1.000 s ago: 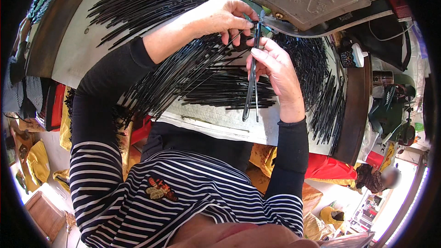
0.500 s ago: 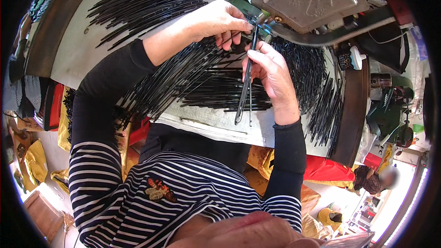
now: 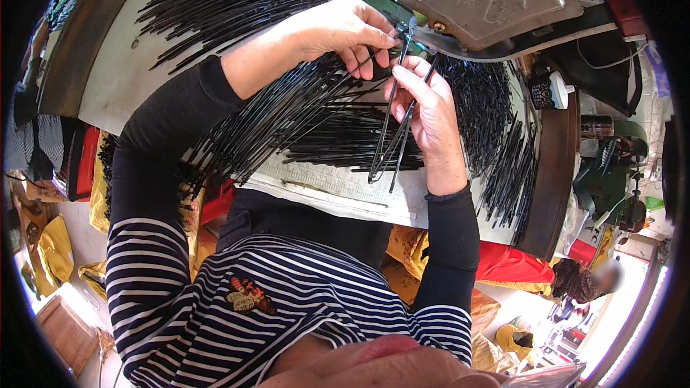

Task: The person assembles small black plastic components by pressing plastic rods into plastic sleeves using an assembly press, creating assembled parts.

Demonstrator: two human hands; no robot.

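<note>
My right hand (image 3: 429, 111) is closed around thin black metal umbrella ribs (image 3: 384, 145), jointed rods that hang toward me and stand apart from each other in a narrow V. Their upper ends reach up to the working point of a riveting machine (image 3: 420, 36). At the same spot my left hand (image 3: 350, 37) is closed, thumb and forefinger pinched on the end of a thin black rod (image 3: 364, 63). The exact meeting point of the parts is partly hidden by my fingers. Under both hands lies a pile of similar black rods (image 3: 345, 133).
More black rods lie in bundles at the back left (image 3: 223, 3) and at the right (image 3: 503, 165) on the pale worktable (image 3: 108, 93). The grey machine head (image 3: 489, 3) overhangs the far side. A dark raised rim (image 3: 550, 179) bounds the table. A cup (image 3: 550, 91) stands beyond it.
The ribs in my right hand have spread from a nearly closed bundle into an open V. Both hands stay almost in place beside the machine.
</note>
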